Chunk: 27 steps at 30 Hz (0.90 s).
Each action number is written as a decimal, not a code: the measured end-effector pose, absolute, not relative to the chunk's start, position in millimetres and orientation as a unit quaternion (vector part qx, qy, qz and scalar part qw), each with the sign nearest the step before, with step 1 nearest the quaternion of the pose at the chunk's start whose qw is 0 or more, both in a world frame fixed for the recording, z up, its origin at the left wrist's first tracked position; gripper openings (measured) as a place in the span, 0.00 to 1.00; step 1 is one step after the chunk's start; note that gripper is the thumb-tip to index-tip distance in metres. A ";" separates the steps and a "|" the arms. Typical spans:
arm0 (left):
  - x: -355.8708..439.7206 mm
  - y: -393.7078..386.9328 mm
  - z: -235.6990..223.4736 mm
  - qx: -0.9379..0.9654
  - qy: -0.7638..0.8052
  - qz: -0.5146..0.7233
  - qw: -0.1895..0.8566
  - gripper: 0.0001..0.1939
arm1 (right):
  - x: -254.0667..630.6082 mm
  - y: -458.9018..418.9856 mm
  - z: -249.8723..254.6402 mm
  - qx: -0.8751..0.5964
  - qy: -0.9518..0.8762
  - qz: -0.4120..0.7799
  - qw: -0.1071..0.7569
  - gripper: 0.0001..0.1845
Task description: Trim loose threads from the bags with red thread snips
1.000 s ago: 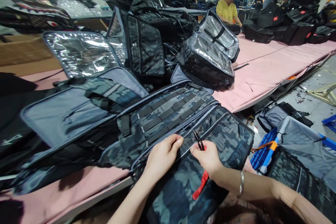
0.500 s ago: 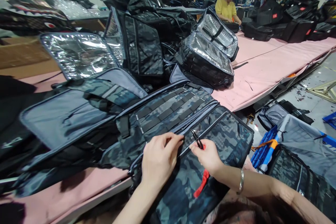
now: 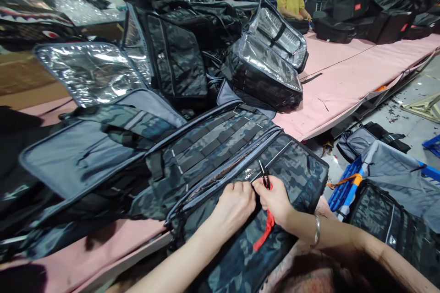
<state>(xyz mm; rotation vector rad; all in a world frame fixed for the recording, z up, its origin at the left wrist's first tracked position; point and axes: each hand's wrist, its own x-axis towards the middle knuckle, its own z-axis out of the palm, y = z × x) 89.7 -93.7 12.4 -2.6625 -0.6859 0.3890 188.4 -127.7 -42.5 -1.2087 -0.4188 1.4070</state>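
Observation:
A dark camouflage backpack (image 3: pixel 302 165) hangs over the table edge in front of me, its zipper gap partly open and a white logo (image 3: pixel 250 174) on the front. My left hand (image 3: pixel 237 203) lies closed against the front panel by the light piping. Its fingertips are hidden, so what they pinch cannot be made out. My right hand (image 3: pixel 275 197) is closed around black thread snips (image 3: pixel 264 176), blades pointing up and away. From that hand hangs a red cloth strip (image 3: pixel 264 236). Both hands nearly touch over the piping.
More backpacks lie around: one with silver lining (image 3: pixel 271 62) behind, a grey-lined open one (image 3: pixel 79 155) at left. A pink-covered table (image 3: pixel 343 87) runs to the right, where a person in yellow (image 3: pixel 290 0) works. A blue-framed grey bin (image 3: pixel 395 165) stands at lower right.
My left hand has moved right along the piping toward my right hand, its fingers curling under, uncovering the logo. The right hand keeps the snips, their blades now more upright. The view has shifted slightly.

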 end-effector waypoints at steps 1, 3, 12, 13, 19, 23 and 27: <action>91.5 -92.5 12.3 -0.943 -0.242 0.146 0.176 0.13 | 190.4 -129.0 -41.1 -0.507 -0.171 0.611 0.584 0.14; 92.4 -89.1 14.3 -0.944 -0.248 0.162 0.147 0.13 | 195.3 -132.1 -38.5 -0.488 -0.157 0.623 0.591 0.15; 77.5 -77.5 15.7 -0.947 -0.290 0.102 0.097 0.11 | 237.6 -154.8 -31.2 -0.465 -0.186 0.619 0.605 0.18; 72.5 -74.8 13.1 -0.946 -0.308 0.073 0.071 0.11 | 246.2 -158.6 -29.5 -0.474 -0.189 0.605 0.610 0.18; 39.3 -65.3 11.1 -0.799 -0.502 -0.170 -0.284 0.13 | 315.5 -180.6 -27.3 -0.530 -0.181 0.496 0.663 0.21; 30.1 -73.2 26.6 -0.639 -0.580 -0.268 -0.429 0.19 | 352.7 -192.2 -45.8 -0.547 -0.150 0.436 0.699 0.21; 23.7 -83.6 38.5 -0.583 -0.602 -0.330 -0.435 0.24 | 363.6 -195.4 -68.5 -0.553 -0.116 0.419 0.711 0.21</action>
